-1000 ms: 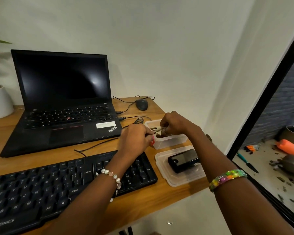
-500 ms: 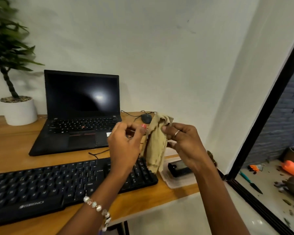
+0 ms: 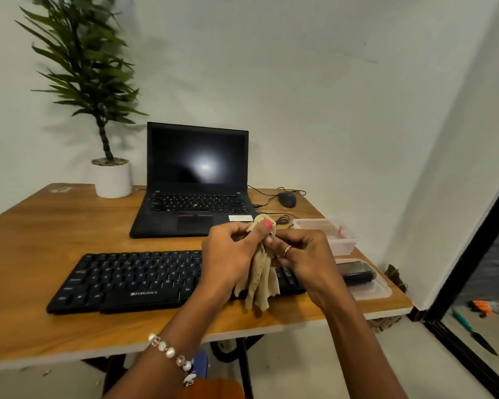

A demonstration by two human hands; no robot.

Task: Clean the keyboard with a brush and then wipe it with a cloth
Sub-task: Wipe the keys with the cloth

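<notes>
Now cloth (image 3: 260, 279) btwn 2 hands

Plain white walls (image 3: 329, 82), wooden table (image 3: 55, 240), black-framed glass door (image 3: 473, 254) on the right.

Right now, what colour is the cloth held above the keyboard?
The cloth is pale beige with faint darker speckles, seen in the head view.

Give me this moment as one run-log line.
stage: cloth in hand, wiping not begun | left hand: pinches beige cloth | right hand: holds cloth | cloth: hangs above black keyboard | brush: not seen
</notes>
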